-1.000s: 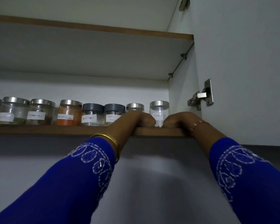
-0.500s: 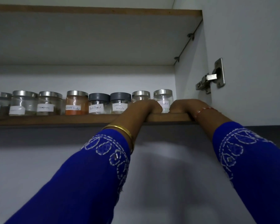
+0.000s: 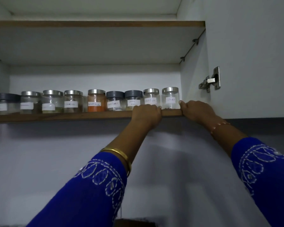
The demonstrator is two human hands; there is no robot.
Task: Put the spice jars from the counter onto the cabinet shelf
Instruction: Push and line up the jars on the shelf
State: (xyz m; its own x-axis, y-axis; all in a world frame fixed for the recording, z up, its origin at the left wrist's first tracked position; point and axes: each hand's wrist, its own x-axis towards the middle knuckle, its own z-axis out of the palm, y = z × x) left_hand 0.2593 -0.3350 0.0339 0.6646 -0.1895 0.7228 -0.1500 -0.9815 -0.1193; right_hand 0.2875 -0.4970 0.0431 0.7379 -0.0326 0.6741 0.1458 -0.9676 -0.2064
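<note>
Head view, looking up into the open cabinet. Left hand point(image 3: 146, 114) is at the front edge of the shelf point(image 3: 59, 116), knuckles toward camera, fingers curled over the lip below the second jar from the right; whether they touch that jar I cannot tell. Right hand point(image 3: 196, 111) is at the shelf's right end, just beside the clear jar labelled cloves point(image 3: 170, 98), one fingertip raised near its base. Neither hand plainly holds a jar; the finger pads are hidden behind the edge.

Step, as I judge it: placement at the right end is done or nearly so, hands settling or squaring the last two jars. Next move likely calls for letting go without nudging the row, then going down to the surface for any jars left; the surface is out of view, so the count remaining is unknown.

Containers: nine spice jars point(image 3: 95, 102) in one row along the front of the shelf, upright, close together.
- Orange powder jar point(image 3: 96, 101), well filled, steel lid.
- Two grey-lidded jars point(image 3: 124, 101), labelled, contents low.
- Cloves jar: nearly empty, dark bits at the bottom.
- Left-hand jars: contents dim, labels unreadable.

Upper shelf board point(image 3: 97, 23) and door hinge point(image 3: 211, 80) to the right.
</note>
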